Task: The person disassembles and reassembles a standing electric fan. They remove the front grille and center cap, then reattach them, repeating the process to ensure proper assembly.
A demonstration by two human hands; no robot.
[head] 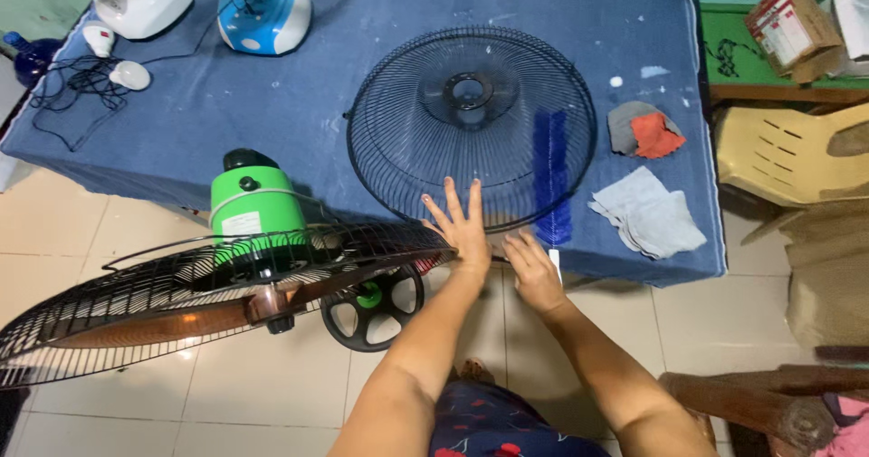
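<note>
Now both flat, wide-open hands, left point(464, 231) and right point(534, 271), touch the fan guard's point(471, 127) near rim.

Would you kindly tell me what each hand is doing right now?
Left hand: open, fingers spread flat on the rim of the black fan guard.
Right hand: at the table edge; grip cannot be told.

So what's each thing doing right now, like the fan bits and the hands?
Loose fan grille: lying flat on the blue table, off any fan.
Green fan: tipped so its guard lies level beside the table, blades inside, not blurred.
Left hand: open, fingers spread, on the loose grille's near rim.
Right hand: at the table edge, holding nothing clear.
Grey cloths: crumpled on the table.
Blue-and-white fan base: upright.
</note>
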